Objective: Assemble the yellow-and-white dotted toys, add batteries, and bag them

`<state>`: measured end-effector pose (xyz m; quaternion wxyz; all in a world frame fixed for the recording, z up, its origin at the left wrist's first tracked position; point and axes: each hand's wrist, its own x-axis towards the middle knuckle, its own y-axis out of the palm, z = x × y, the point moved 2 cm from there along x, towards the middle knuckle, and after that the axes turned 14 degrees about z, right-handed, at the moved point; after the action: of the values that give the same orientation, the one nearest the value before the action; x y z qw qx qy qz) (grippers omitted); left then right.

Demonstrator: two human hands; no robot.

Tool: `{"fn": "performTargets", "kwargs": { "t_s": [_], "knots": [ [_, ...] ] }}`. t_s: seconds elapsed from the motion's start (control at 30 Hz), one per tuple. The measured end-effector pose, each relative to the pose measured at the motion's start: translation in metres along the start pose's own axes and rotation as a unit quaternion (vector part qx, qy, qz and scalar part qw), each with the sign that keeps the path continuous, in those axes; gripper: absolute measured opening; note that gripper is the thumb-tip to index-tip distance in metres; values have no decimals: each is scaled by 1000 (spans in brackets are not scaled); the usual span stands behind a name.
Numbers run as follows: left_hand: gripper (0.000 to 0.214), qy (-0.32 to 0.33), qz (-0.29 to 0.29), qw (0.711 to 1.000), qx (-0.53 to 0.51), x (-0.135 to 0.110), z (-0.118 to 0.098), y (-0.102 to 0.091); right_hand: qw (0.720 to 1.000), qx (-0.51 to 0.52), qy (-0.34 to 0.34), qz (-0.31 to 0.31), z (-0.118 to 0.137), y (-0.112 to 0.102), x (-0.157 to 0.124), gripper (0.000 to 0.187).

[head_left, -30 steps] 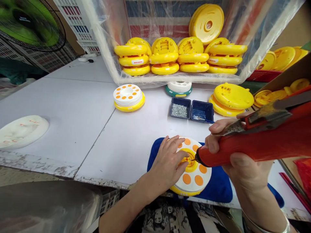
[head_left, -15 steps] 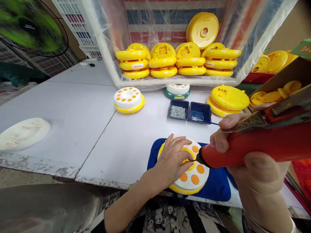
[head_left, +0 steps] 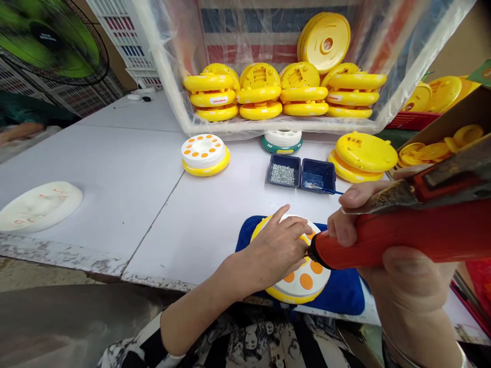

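My right hand (head_left: 410,281) is wrapped round a red electric screwdriver (head_left: 387,237), held nearly level with its tip toward the left. In front of me a round white and yellow toy drum (head_left: 319,282) with orange dots lies on a blue cloth (head_left: 349,299). My left hand (head_left: 278,248) rests over the drum's middle, its fingers bent in at the screwdriver's tip and its index finger stretched away. The driver's bit and whatever the fingertips pinch are hidden behind the knuckles.
Beyond the cloth sits a dark blue two-part box (head_left: 300,174) with small screws on its left side. Another dotted drum (head_left: 203,153) and yellow shells (head_left: 364,153) flank it. A plastic-lined bin (head_left: 238,132) holds stacked yellow shells. A white disc (head_left: 42,204) lies left, near a green fan (head_left: 49,41).
My left fingers have curled closer round the driver's tip, which has moved slightly left and now hides behind them. At the far left edge another person's arm has come into view.
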<state>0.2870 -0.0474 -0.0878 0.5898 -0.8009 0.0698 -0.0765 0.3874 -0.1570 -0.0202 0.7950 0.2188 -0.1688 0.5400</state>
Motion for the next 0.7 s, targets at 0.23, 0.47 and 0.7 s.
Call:
{"fn": "performTargets", "kwargs": {
  "t_s": [0.23, 0.47, 0.7],
  "knots": [
    [20, -38, -19, 997, -66, -11, 1, -2, 1000, 8, 16, -23, 1, -2, -1, 50],
    [8, -31, -56, 992, -105, -12, -1, 5, 1000, -5, 6, -30, 3, 0, 1, 49],
    [27, -79, -100, 980, -153, -30, 13, 8, 999, -15, 1, -32, 2, -3, 1, 50]
  ]
}}
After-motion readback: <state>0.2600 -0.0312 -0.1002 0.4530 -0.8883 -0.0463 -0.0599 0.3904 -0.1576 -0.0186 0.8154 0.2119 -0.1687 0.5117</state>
